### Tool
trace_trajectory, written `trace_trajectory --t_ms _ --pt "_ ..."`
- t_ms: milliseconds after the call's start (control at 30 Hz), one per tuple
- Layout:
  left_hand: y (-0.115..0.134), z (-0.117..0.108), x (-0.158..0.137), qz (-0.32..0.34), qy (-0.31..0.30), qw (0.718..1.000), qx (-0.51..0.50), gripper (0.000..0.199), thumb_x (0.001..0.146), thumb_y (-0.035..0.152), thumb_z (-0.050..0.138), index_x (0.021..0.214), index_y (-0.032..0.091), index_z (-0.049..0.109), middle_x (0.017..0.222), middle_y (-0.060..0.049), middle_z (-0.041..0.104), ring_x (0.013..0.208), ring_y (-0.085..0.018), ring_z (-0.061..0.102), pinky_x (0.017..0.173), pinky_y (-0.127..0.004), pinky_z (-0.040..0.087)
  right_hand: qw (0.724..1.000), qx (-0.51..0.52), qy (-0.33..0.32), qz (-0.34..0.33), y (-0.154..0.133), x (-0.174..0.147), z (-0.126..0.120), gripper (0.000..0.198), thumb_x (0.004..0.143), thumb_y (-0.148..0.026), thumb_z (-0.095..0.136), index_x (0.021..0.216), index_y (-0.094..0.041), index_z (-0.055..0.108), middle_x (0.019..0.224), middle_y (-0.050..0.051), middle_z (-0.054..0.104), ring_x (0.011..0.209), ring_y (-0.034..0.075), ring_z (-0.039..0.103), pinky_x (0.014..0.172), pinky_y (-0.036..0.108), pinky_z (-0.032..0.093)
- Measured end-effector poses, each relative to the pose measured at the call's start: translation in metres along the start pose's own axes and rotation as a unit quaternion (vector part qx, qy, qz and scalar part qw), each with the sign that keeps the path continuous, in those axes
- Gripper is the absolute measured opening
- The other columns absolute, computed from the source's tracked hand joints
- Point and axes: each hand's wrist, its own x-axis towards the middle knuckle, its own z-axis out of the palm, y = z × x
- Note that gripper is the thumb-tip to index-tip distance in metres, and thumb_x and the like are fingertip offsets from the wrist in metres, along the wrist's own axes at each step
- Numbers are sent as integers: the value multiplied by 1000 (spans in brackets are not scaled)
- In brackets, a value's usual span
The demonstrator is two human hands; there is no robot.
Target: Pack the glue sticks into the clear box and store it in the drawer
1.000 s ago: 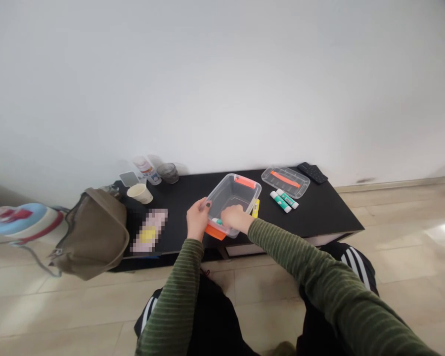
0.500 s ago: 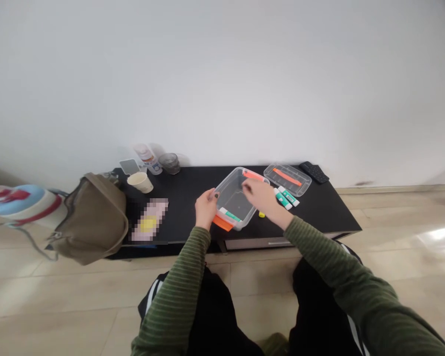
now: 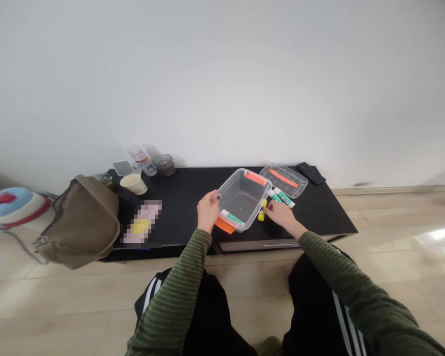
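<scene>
A clear plastic box (image 3: 241, 198) with orange side latches stands open on the black table, tilted a little. My left hand (image 3: 207, 210) is closed on its left rim. One green-and-white glue stick (image 3: 231, 217) lies inside, against the near wall. Just right of the box is a small yellow glue stick (image 3: 261, 215). My right hand (image 3: 278, 212) has its fingertips closed at that yellow stick; the hand partly hides the grip. Two more green-and-white glue sticks (image 3: 284, 197) lie behind my right hand, close to the box's clear lid (image 3: 298, 190), which has an orange strip.
A black keypad (image 3: 310, 173) is at the back right, beside the lid. On the left are a paper cup (image 3: 134, 184), a dark glass (image 3: 164, 164), a spray can (image 3: 143, 160) and a brown bag (image 3: 83, 217). A wall (image 3: 222, 89) rises behind the table.
My right hand has moved from above the box's inside, right and toward me, down to the yellow glue stick. My left hand stays on the box rim. The view has shifted slightly.
</scene>
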Motion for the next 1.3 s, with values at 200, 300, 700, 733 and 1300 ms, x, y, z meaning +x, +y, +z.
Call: trace_trajectory --t_ms 200,300,700,733,1300 --pt "2 6 -2 -6 -6 1000 -18 36 86 29 64 119 15 69 118 -13 73 112 -26 67 102 -39 49 998 26 -39 43 -12 9 11 41 89 -50 57 101 -12 66 103 17 73 92 26 71 67 28 49" --pt "1 8 -1 -4 -12 1000 -20 36 87 30 63 119 16 70 118 -13 73 111 -26 68 102 -39 49 991 85 -75 75 -8 13 7 41 89 -48 57 96 -9 66 82 17 74 69 21 71 60 26 50" --pt "-1 11 1 -7 -17 1000 -24 36 86 30 64 119 18 70 119 -12 73 115 -26 66 105 -41 47 929 329 104 134 3 0 -24 31 96 -36 44 116 -13 50 68 6 71 54 17 66 54 24 50" --pt "0 11 1 -7 -18 1000 -24 36 86 30 64 119 18 70 118 -12 73 115 -26 66 105 -41 47 919 341 156 122 3 -2 -31 34 97 -36 42 121 -13 47 75 8 73 58 17 67 58 25 51" --pt "6 8 -1 12 -19 1000 16 34 87 28 61 118 17 71 115 -11 74 111 -26 68 103 -40 49 949 -201 -163 -178 -116 16 -46 29 78 -28 71 105 -18 74 114 16 73 107 30 69 82 35 53"
